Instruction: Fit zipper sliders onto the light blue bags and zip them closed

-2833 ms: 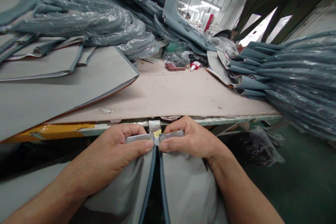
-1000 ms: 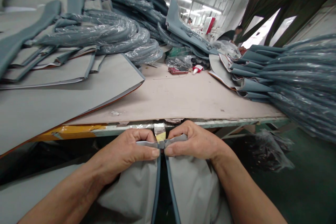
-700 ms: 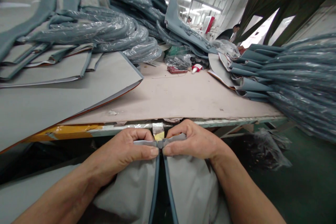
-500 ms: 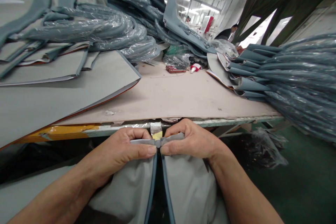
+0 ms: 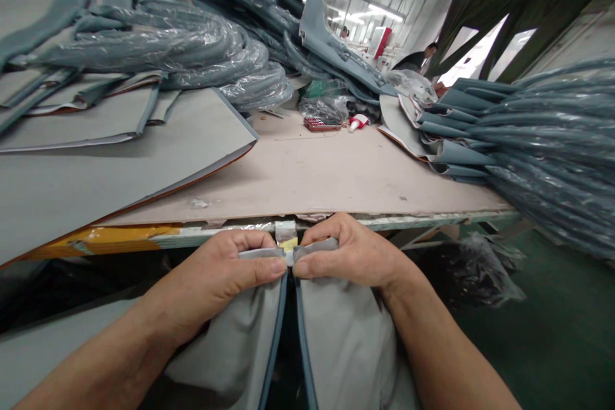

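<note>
And there's the left hand (image 5: 229, 266) and right hand (image 5: 352, 255), nearly meeting, each pinching the cloth (image 5: 343, 320) at its top, beside the table's (image 5: 327, 179) near edge. It looks soft, light, quick to crease; the corners by the blue trim (image 5: 304, 339) seem the best hold. Far side hidden, bottom cut off; one piece or two? Can't tell.

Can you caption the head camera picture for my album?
Left hand and right hand pinch blue-edged grey material at a piled-up table.
</note>
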Demonstrator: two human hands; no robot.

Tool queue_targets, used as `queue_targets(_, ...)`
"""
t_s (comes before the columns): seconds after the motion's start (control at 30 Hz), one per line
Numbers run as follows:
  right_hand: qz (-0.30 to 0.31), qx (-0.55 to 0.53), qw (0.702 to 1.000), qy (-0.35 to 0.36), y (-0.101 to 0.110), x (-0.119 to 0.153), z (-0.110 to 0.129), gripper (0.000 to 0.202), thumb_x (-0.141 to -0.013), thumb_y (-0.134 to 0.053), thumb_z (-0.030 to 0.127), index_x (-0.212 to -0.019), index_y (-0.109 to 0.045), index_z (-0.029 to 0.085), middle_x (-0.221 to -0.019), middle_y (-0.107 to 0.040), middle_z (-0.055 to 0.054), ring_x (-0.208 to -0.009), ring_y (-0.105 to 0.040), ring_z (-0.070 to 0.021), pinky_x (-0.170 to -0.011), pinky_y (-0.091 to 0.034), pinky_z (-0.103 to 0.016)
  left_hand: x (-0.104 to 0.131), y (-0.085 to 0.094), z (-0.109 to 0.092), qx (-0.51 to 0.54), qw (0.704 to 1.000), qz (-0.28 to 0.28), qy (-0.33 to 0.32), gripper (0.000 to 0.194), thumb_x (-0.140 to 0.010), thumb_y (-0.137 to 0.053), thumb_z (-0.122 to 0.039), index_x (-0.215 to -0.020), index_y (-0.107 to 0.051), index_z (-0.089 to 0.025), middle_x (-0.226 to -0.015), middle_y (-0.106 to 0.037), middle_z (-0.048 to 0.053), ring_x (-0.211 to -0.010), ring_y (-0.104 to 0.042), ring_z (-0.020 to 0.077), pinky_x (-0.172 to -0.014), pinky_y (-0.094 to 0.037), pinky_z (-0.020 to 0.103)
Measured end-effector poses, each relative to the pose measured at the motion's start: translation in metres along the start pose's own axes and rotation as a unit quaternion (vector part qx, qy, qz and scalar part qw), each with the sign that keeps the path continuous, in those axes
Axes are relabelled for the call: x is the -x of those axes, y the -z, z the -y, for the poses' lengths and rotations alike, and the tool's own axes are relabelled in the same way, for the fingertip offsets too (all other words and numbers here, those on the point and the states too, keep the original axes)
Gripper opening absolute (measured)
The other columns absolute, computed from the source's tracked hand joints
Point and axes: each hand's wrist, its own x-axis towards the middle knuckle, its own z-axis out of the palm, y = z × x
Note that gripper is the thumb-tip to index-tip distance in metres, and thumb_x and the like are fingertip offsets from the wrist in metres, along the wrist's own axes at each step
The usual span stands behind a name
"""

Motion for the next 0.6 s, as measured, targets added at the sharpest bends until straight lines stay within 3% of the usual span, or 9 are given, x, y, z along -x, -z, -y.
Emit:
queue_targets(0.4, -0.004, -0.012, 1.0, 0.002, -0.0003, -0.002, -0.0002, 0.031, -0.07, -0.082, 0.038, -0.071, -0.069, 0.01, -0.056, -0.05, 0.005, -0.051, -0.035, -0.006, -0.046, -0.025, -0.02, -0.0004, -0.0011, -0.0033, 0.0, 1.0, -0.016, 0.019, 0.03, -0.052, -0.088, -0.027, -0.063, -0.063, -0.016, -0.056, -0.056, -0.005, -0.054, -0.042, 0.0087, -0.051, -0.032, 0.017)
queue_targets(0.6, -0.027, 0.004, 1.0, 0.011, -0.0013, 0.0013, -0.0024, 0.035, -0.07, -0.083, 0.043, -0.074, -0.071, 0.01, -0.062, -0.054, 0.002, -0.057, -0.04, -0.0083, -0.052, -0.03, -0.021, 0.0004, 0.004, -0.0002, -0.082, 0.996, -0.026, -0.026, 0.034, -0.062, -0.085, -0.04, -0.069, -0.064, -0.015, -0.063, -0.055, -0.004, -0.059, -0.04, 0.0089, -0.055, -0.03, 0.017)
